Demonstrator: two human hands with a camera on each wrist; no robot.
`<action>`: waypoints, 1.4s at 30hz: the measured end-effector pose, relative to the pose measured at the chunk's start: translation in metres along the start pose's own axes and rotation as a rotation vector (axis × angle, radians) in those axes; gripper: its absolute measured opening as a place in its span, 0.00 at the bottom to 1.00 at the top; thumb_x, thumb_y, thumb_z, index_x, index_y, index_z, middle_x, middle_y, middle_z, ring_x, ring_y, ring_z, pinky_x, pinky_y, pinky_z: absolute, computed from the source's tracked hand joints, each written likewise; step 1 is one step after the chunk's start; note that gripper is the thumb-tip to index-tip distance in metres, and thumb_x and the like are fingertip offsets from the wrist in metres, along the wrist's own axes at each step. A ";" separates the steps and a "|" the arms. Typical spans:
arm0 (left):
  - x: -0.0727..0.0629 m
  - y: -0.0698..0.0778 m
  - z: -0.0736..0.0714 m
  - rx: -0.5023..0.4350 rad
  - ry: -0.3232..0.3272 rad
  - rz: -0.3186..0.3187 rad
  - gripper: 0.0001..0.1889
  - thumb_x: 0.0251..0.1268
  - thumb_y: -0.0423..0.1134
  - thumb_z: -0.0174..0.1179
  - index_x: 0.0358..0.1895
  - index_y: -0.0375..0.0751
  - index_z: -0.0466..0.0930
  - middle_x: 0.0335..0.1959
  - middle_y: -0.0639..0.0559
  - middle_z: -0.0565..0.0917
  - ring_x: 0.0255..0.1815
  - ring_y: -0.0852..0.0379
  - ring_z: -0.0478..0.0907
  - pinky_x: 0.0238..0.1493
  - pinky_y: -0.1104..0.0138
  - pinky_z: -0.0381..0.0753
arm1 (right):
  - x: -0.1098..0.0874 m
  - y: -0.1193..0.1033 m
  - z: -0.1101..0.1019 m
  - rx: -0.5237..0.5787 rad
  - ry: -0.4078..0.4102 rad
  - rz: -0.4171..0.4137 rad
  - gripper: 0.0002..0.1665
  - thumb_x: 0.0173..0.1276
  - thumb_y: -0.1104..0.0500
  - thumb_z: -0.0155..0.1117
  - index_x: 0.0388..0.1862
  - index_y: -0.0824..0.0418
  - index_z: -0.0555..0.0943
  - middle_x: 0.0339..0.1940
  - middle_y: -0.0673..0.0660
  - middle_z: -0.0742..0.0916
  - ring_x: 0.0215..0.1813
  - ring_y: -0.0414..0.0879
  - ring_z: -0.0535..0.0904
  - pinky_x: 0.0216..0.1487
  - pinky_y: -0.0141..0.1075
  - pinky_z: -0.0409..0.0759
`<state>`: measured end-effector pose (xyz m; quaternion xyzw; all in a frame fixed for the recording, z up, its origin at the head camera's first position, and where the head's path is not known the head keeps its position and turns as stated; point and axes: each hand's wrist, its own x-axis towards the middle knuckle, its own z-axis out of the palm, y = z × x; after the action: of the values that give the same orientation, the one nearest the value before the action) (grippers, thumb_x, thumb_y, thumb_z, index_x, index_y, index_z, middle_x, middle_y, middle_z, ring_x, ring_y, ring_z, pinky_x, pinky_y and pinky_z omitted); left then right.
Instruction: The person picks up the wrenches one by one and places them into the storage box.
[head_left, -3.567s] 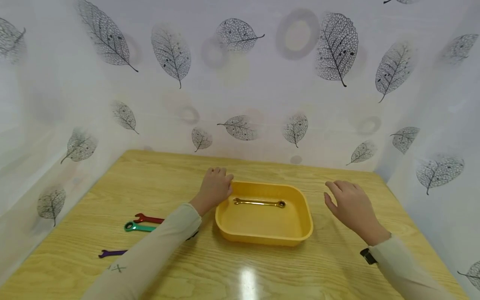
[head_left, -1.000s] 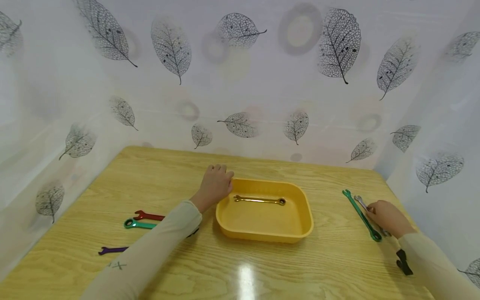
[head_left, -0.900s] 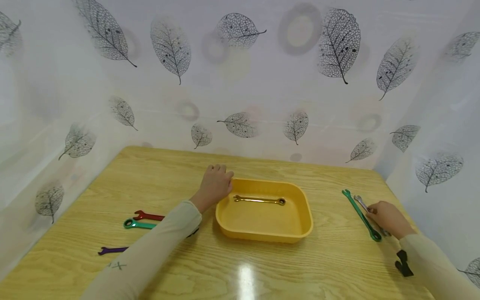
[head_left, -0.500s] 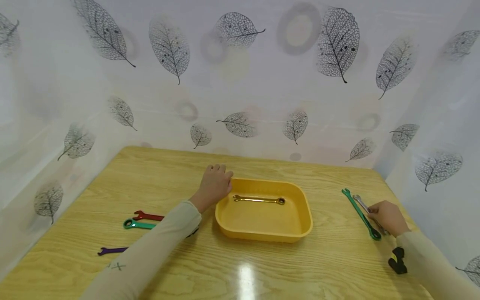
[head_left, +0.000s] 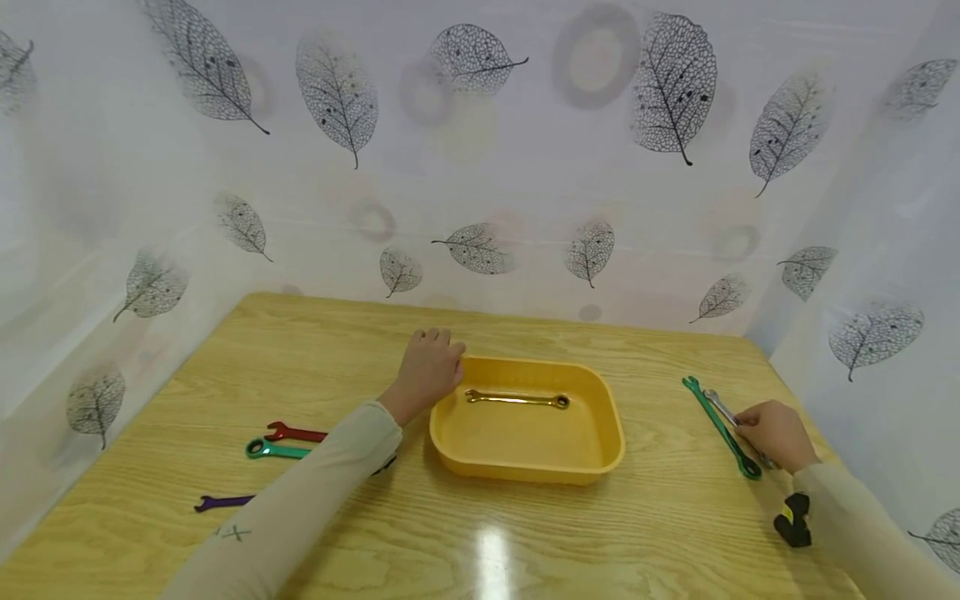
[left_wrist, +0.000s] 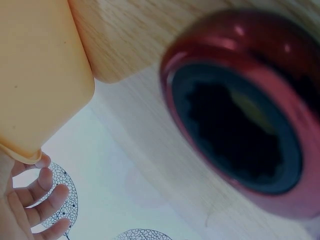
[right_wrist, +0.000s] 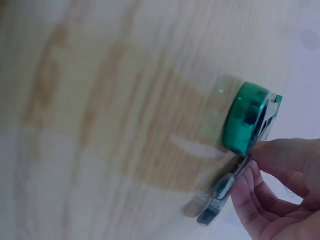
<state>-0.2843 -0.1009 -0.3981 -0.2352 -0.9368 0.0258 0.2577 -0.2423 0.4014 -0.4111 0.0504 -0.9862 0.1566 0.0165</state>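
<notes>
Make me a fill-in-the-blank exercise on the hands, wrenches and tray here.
1. The right hand pinches a slim metal wrench coloured ____.
2. The left hand holds the ____ rectangular plastic tray.
3. The polished metal wrench inside the tray is coloured ____.

Missing words: silver; yellow; gold.

silver wrench (head_left: 723,408): diagonal, pinched in right hand (head_left: 777,434) | yellow tray (head_left: 528,443): upright, rim gripped by left hand (head_left: 427,374)

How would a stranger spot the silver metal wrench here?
On the wooden table, look right of the yellow plastic tray. Beside a green metal wrench is the silver wrench, set apart by its colour and the right hand pinching it.
</notes>
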 end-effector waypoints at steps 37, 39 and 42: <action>0.001 0.000 0.002 0.011 0.009 0.003 0.06 0.56 0.40 0.59 0.34 0.43 0.81 0.31 0.45 0.80 0.35 0.47 0.78 0.41 0.56 0.75 | 0.002 0.012 -0.008 0.018 -0.009 -0.026 0.12 0.57 0.64 0.65 0.34 0.76 0.83 0.26 0.65 0.87 0.23 0.43 0.78 0.27 0.41 0.77; 0.001 -0.001 0.003 0.007 0.013 0.005 0.06 0.56 0.40 0.59 0.33 0.43 0.81 0.31 0.45 0.80 0.34 0.48 0.77 0.40 0.56 0.75 | 0.002 0.013 -0.008 0.023 -0.008 -0.017 0.13 0.57 0.64 0.66 0.34 0.76 0.83 0.27 0.65 0.87 0.24 0.44 0.78 0.27 0.42 0.77; 0.001 -0.001 0.003 -0.001 0.012 0.007 0.05 0.56 0.40 0.59 0.33 0.43 0.81 0.30 0.45 0.80 0.34 0.48 0.77 0.40 0.57 0.75 | 0.001 0.015 -0.008 0.041 -0.008 0.008 0.13 0.57 0.64 0.66 0.34 0.76 0.83 0.27 0.65 0.86 0.24 0.44 0.78 0.27 0.41 0.77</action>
<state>-0.2868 -0.1012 -0.4004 -0.2389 -0.9344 0.0246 0.2631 -0.2446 0.4182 -0.4083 0.0472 -0.9831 0.1766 0.0110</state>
